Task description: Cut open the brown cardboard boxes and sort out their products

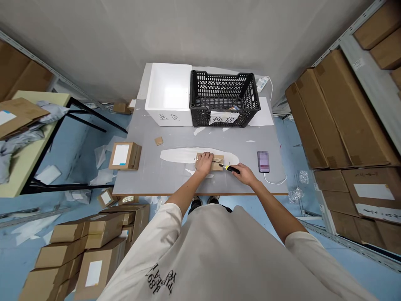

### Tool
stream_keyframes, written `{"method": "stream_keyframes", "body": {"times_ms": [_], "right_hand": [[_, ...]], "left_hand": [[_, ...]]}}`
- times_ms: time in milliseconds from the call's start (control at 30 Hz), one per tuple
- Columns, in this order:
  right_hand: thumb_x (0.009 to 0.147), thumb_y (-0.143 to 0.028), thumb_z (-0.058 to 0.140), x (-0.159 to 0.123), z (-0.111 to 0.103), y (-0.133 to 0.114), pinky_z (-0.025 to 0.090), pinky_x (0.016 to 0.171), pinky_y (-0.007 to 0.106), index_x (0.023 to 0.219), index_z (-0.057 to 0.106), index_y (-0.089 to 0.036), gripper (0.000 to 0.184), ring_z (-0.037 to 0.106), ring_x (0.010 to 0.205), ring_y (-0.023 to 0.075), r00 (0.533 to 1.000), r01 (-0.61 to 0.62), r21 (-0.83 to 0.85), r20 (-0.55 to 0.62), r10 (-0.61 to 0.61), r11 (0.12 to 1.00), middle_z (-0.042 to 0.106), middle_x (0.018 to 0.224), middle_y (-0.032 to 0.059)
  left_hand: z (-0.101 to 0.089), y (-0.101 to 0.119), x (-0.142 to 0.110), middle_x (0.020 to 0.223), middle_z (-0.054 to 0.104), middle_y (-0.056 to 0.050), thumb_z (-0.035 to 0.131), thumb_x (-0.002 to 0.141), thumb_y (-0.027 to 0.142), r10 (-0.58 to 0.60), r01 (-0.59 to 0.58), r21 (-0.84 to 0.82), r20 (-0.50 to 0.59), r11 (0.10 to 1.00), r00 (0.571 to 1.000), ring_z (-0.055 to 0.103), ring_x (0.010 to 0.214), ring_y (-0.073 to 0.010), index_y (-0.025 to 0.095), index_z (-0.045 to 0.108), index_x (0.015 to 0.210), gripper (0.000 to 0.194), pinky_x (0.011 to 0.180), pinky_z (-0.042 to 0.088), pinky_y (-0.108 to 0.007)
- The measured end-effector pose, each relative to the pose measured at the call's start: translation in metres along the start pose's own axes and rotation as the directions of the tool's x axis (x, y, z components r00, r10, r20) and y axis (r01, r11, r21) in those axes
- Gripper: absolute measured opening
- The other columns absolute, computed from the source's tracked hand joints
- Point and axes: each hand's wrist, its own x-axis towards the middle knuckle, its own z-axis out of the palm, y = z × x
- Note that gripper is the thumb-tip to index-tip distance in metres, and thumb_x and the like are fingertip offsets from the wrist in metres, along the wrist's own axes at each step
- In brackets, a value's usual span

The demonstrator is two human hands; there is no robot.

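Observation:
A small cardboard box [217,163] lies on the grey table near its front edge, with shiny clear tape along its top. My left hand [204,162] grips it from above at its left part, the fingers bent over the top. In my right hand [243,174] is a black and yellow utility knife [231,169], the fingers closed round its handle. The knife's front end points left and reaches the right part of the box. Whether the blade is cutting into the cardboard is too small to tell.
A white foam box [169,115] and a black plastic crate [225,100] stand along the back of the table [147,167]. Labelled cartons [125,156] sit at the left edge, a phone [263,161] with a cable at the right. Shelves of cartons flank both sides.

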Motion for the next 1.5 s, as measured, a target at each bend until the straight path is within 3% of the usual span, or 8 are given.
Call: {"method": "stream_keyframes", "body": {"times_ms": [267,533,767,1033,1300,1500], "right_hand": [[0.097,-0.04,0.054,-0.003,0.006,-0.006,0.048,0.096,0.039,0.14,0.061,-0.03,0.045,0.062,0.107,0.0282,0.999,-0.037,0.006,-0.04,0.037,0.999,0.066,0.117,0.0098],[0.098,-0.042,0.051,0.006,0.028,-0.001,0.045,0.099,0.041,0.144,0.055,-0.03,0.047,0.059,0.111,0.0292,0.992,-0.048,-0.048,-0.116,0.042,0.998,0.063,0.118,0.0104],[0.101,-0.042,0.047,0.005,0.037,0.002,0.044,0.093,0.04,0.145,0.054,-0.028,0.046,0.057,0.107,0.0286,0.985,-0.036,-0.148,-0.172,0.01,0.988,0.062,0.117,0.011],[0.102,-0.042,0.045,0.002,0.036,0.009,0.044,0.089,0.038,0.146,0.053,-0.028,0.047,0.056,0.109,0.0291,0.974,-0.066,-0.22,-0.224,0.015,0.973,0.062,0.12,0.0118],[0.1,-0.042,0.049,0.014,0.034,0.006,0.046,0.091,0.038,0.144,0.056,-0.029,0.046,0.059,0.105,0.0274,0.986,-0.01,-0.127,-0.166,-0.012,0.992,0.063,0.117,0.0097],[0.099,-0.04,0.048,0.008,0.017,0.028,0.045,0.094,0.04,0.143,0.056,-0.024,0.048,0.057,0.109,0.0295,0.957,-0.117,-0.119,-0.279,0.079,0.986,0.063,0.117,0.0116]], "left_hand": [[0.004,0.0,-0.011,0.155,0.043,-0.012,0.036,0.096,0.014,0.029,-0.029,-0.022,-0.04,0.999,0.999,0.032,0.146,-0.0269,0.027,0.033,0.155,0.06,0.119,0.023,-0.047],[0.007,-0.001,-0.012,0.157,0.042,-0.01,0.035,0.096,0.015,0.013,-0.015,-0.035,-0.043,0.999,0.999,0.03,0.149,-0.0269,0.028,0.032,0.156,0.061,0.12,0.021,-0.048],[0.019,-0.004,-0.008,0.152,0.048,-0.014,0.03,0.098,0.016,0.03,-0.042,-0.077,-0.154,0.996,0.988,0.036,0.145,-0.0302,0.021,0.044,0.151,0.055,0.118,0.026,-0.05],[0.028,-0.007,-0.008,0.151,0.05,-0.012,0.03,0.098,0.016,0.026,-0.045,-0.102,-0.184,0.994,0.983,0.038,0.145,-0.0295,0.024,0.045,0.151,0.055,0.117,0.026,-0.05],[0.03,-0.007,-0.007,0.151,0.051,-0.013,0.033,0.097,0.016,0.012,-0.042,-0.148,-0.204,0.988,0.979,0.037,0.145,-0.0307,0.024,0.045,0.151,0.056,0.117,0.026,-0.052],[0.03,-0.008,-0.008,0.153,0.05,-0.012,0.033,0.097,0.015,0.012,-0.039,-0.132,-0.197,0.99,0.98,0.037,0.146,-0.0296,0.024,0.045,0.151,0.057,0.119,0.025,-0.05]]}}
